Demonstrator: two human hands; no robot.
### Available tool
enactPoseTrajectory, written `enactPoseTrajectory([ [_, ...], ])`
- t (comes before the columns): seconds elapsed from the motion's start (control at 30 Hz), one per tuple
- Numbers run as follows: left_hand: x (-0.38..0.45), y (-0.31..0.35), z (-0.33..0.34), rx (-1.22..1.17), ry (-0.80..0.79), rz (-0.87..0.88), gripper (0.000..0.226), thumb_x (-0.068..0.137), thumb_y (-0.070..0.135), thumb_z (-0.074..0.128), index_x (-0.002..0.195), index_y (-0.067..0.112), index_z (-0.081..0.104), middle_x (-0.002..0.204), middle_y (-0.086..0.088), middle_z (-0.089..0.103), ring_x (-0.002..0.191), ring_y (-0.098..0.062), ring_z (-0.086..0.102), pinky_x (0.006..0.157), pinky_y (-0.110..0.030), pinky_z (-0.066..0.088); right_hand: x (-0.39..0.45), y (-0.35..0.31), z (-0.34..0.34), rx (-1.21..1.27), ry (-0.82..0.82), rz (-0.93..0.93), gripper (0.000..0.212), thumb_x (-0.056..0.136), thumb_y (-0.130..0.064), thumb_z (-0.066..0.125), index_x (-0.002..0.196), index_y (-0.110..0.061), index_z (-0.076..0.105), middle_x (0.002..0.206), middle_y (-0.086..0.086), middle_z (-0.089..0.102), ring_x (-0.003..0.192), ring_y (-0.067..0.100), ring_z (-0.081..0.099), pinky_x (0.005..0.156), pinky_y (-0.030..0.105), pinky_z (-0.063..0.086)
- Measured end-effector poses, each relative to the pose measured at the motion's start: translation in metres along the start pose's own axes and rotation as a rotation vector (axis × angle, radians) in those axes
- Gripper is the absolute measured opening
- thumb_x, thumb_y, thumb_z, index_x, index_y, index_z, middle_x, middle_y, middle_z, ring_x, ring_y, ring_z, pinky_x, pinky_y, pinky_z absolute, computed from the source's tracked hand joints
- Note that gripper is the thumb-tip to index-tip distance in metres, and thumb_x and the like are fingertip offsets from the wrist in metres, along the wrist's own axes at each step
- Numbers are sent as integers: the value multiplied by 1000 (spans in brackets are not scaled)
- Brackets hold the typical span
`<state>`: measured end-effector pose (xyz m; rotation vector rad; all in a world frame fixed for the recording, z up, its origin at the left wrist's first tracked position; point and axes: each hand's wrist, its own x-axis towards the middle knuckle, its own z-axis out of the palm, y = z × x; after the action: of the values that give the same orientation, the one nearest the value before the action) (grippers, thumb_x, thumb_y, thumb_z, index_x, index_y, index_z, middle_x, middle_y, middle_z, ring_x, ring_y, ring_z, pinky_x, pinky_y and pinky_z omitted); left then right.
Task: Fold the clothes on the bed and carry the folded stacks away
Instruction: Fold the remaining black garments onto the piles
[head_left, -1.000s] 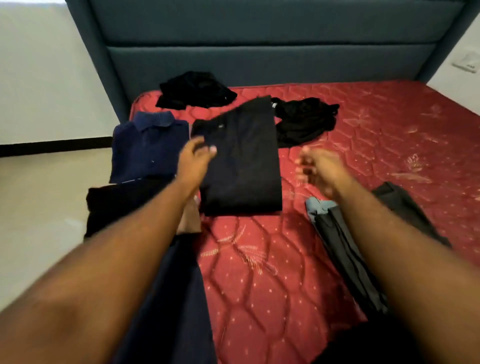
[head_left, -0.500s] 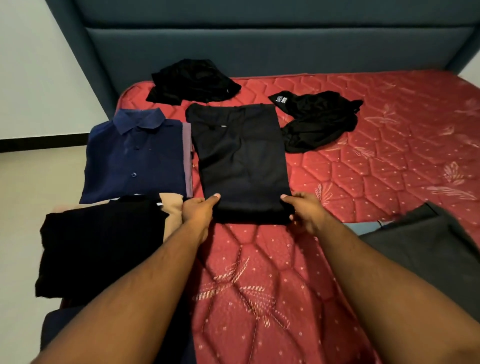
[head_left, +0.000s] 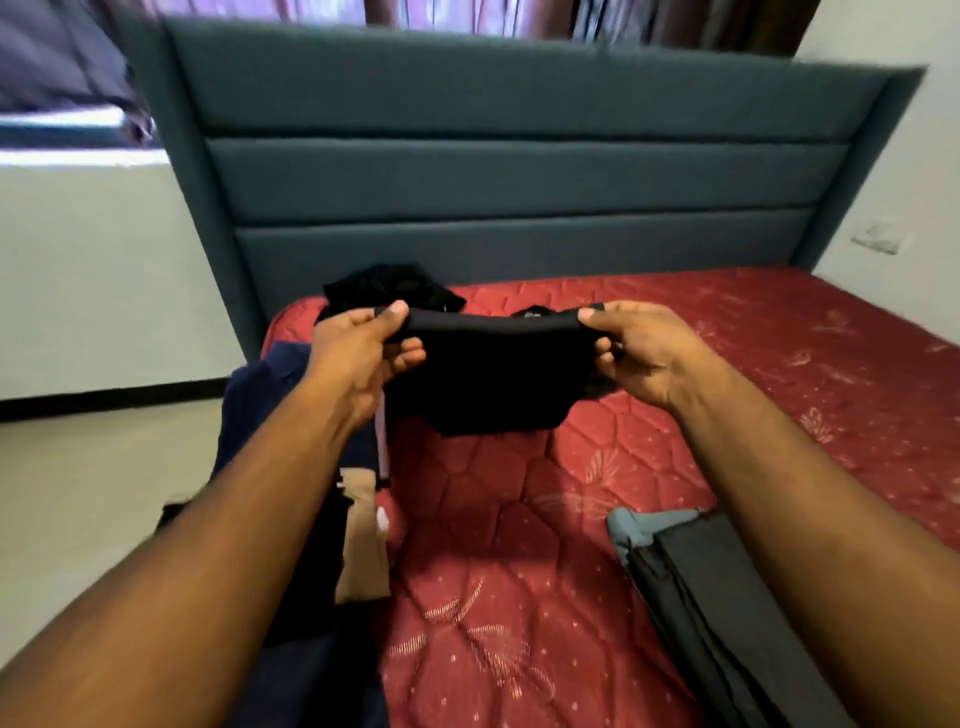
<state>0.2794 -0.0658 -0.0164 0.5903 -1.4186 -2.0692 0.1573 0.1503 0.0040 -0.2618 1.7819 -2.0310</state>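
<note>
Head view: the left hand (head_left: 363, 353) and right hand (head_left: 639, 348) each pinched an end of the folded black garment (head_left: 493, 379), raised at centre above the bed (head_left: 727, 364). Folded pieces lay at 8 o'clock; a crumpled black garment (head_left: 389, 286) at 12 o'clock and grey trousers (head_left: 691, 597) at 4 o'clock remained, so the task seemed partly done.

Two hands (head_left: 358, 358) (head_left: 644, 353), five garments, one bed (head_left: 727, 364).
</note>
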Motion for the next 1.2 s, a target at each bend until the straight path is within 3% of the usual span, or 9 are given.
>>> enactPoseTrajectory([
  [0.2, -49, 140, 40, 43, 41, 223, 47, 88, -6, 66, 113, 14, 32, 80, -11, 57, 50, -16, 58, 42, -24, 53, -73, -138, 32, 60, 90, -293, 45, 86, 10, 60, 72, -23, 33, 52, -5, 40, 32, 1, 39, 32, 12, 30],
  [0.3, -71, 188, 43, 239, -27, 243, 42, 86, -5, 68, 109, 16, 40, 79, -11, 58, 34, -5, 44, 34, -15, 36, -110, -169, 33, 12, 101, -361, 36, 85, 15, 57, 83, -19, 45, 64, 3, 52, 32, 1, 36, 32, 13, 27],
  [0.4, -93, 223, 40, 330, -151, 318, 36, 83, 0, 73, 108, 16, 53, 79, -8, 59, 41, -6, 43, 36, -16, 34, -139, -192, 26, -3, 57, -449, 27, 85, 12, 59, 91, -14, 56, 68, 4, 54, 35, 1, 37, 34, 13, 28],
  [0.53, -127, 247, 42, 463, -224, 560, 41, 76, -1, 78, 112, 13, 65, 79, -6, 65, 63, -14, 60, 54, -21, 48, -176, -221, 16, -105, 7, -527, 24, 85, 7, 62, 100, -11, 65, 73, 3, 59, 46, 5, 40, 37, 13, 34],
  [0.73, -148, 266, 36, 800, -78, 882, 27, 72, 14, 85, 98, 10, 76, 86, -4, 73, 79, -15, 68, 79, -26, 57, -208, -232, 10, -412, 79, -740, 19, 82, -3, 72, 96, -15, 73, 73, 5, 69, 51, 11, 48, 45, 18, 39],
  [0.83, -162, 278, 36, 907, -10, 998, 24, 72, 17, 86, 90, 5, 77, 79, -11, 68, 67, -12, 57, 55, -4, 39, -214, -232, 4, -534, 109, -816, 10, 82, -10, 74, 88, -18, 74, 70, 2, 70, 54, 10, 55, 48, 20, 44],
  [0.93, -172, 287, 35, 935, -37, 990, 21, 71, 21, 86, 85, 11, 75, 80, -6, 61, 67, -16, 57, 51, -10, 38, -216, -238, 0, -765, 192, -916, 9, 84, -20, 73, 91, -15, 74, 75, 2, 67, 58, 6, 55, 48, 18, 44],
  [1.03, -179, 287, 33, 785, -140, 791, 15, 76, 15, 83, 81, 8, 71, 68, -9, 64, 41, -12, 57, 35, -20, 40, -222, -248, 1, -986, 263, -1006, 12, 85, -28, 72, 88, -17, 73, 82, -3, 55, 68, 5, 52, 59, 16, 39],
  [1.2, -208, 278, 33, 286, -230, 646, 7, 86, 7, 71, 84, 6, 64, 62, -2, 67, 44, -13, 64, 38, -22, 50, -252, -255, 2, -792, 40, -862, 23, 94, -19, 60, 99, 3, 61, 68, 13, 57, 43, 13, 52, 38, 23, 40],
])
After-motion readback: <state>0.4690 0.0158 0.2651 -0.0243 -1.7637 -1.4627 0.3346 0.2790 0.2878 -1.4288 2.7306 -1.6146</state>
